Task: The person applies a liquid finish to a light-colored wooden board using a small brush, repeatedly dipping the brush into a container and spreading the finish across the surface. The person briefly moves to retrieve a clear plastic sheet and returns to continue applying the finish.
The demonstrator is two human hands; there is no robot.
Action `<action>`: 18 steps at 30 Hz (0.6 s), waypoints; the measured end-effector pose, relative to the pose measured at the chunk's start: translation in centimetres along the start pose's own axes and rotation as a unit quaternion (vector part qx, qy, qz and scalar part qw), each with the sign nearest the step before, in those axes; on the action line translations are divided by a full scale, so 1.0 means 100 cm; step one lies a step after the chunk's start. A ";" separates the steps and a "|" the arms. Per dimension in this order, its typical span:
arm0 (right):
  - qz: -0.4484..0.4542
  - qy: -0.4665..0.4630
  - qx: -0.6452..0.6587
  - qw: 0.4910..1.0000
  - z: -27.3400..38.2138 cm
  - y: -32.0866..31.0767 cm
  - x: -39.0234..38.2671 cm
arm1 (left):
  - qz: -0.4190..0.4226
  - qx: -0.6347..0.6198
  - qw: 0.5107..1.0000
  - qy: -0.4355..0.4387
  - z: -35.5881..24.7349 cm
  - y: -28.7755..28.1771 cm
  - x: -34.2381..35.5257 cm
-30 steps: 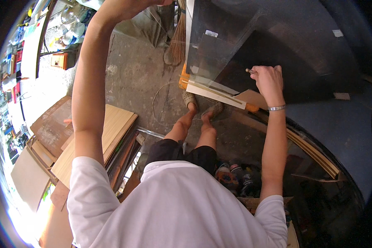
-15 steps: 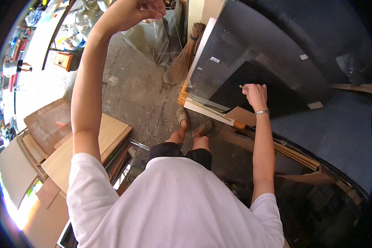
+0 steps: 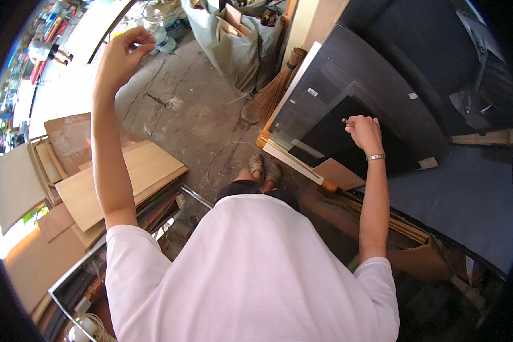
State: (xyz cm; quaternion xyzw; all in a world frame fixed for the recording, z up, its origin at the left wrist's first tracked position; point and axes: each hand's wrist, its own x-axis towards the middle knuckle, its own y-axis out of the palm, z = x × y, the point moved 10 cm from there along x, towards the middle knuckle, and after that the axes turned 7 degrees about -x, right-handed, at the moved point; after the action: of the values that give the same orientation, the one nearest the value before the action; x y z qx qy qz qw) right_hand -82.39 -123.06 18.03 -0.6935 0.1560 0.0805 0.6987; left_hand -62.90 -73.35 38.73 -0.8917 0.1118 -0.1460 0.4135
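My right hand (image 3: pixel 363 134), with a metal watch band at its wrist, is closed round a slim tool (image 3: pixel 345 121). Only the tool's small tan end sticks out of the fist; its kind cannot be made out. It is in front of a leaning clear glass sheet (image 3: pixel 293 121), near a black panel (image 3: pixel 339 128) seen behind the glass. My left hand (image 3: pixel 122 57) is raised at the upper left, its fingers curled and thumb close to the forefinger. Whatever it might pinch is too small to see. Below it lies the concrete floor.
A straw broom (image 3: pixel 276 91) leans beside a grey sack (image 3: pixel 233 51) of wood scraps. Wooden boards (image 3: pixel 117 176) are stacked at the left. Dark sheets (image 3: pixel 404 34) lean at the right. A thin wire loop (image 3: pixel 214 159) lies by my feet.
My left hand has swung left and lower, away from the sack. My right hand still grips the tool near the glass. My feet have come closer together, and the view has shifted.
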 end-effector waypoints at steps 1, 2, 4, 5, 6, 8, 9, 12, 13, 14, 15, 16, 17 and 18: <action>0.000 -0.010 0.004 1.000 0.005 -0.008 -0.002 | -0.012 -0.029 0.998 -0.046 0.024 -0.010 -0.015; -0.001 -0.019 0.004 1.000 0.010 -0.016 -0.002 | -0.029 -0.035 0.996 -0.081 0.047 -0.018 -0.028; -0.008 -0.045 0.006 0.999 0.024 -0.034 -0.003 | -0.060 -0.048 0.990 -0.117 0.086 -0.034 -0.060; -0.005 -0.052 0.003 0.999 0.029 -0.043 -0.003 | -0.078 -0.057 0.983 -0.154 0.109 -0.041 -0.077; -0.006 -0.065 0.001 0.998 0.038 -0.053 -0.004 | -0.100 -0.054 0.979 -0.170 0.126 -0.045 -0.094; -0.006 -0.094 -0.003 0.996 0.062 -0.075 -0.001 | -0.117 0.027 0.971 -0.209 0.160 -0.055 -0.131; 0.001 -0.099 -0.015 0.995 0.075 -0.083 0.001 | -0.133 0.093 0.961 -0.225 0.173 -0.061 -0.149; 0.003 -0.138 -0.047 0.989 0.124 -0.110 0.009 | -0.160 0.097 0.941 -0.281 0.218 -0.061 -0.193; 0.004 -0.149 -0.058 0.987 0.142 -0.118 0.016 | -0.155 0.102 0.931 -0.314 0.237 -0.059 -0.205; 0.014 -0.154 -0.055 0.987 0.159 -0.124 0.026 | -0.145 0.104 0.921 -0.345 0.256 -0.058 -0.216; 0.026 -0.156 -0.052 0.986 0.176 -0.128 0.035 | -0.129 0.110 0.920 -0.354 0.271 -0.056 -0.223; 0.038 -0.160 -0.046 0.985 0.195 -0.130 0.045 | -0.129 0.116 0.917 -0.360 0.286 -0.058 -0.231; 0.040 -0.167 -0.049 0.984 0.215 -0.135 0.055 | -0.121 0.119 0.913 -0.371 0.303 -0.060 -0.237; 0.040 -0.179 -0.050 0.982 0.235 -0.142 0.065 | -0.114 0.122 0.909 -0.381 0.319 -0.065 -0.243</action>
State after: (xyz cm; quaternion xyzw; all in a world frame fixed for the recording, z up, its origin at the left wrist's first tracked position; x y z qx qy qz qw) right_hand -69.10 -100.70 29.05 -0.6951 0.0522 0.2389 0.6760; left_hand -73.84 -39.01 20.02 -0.8289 -0.1757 0.1463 0.5106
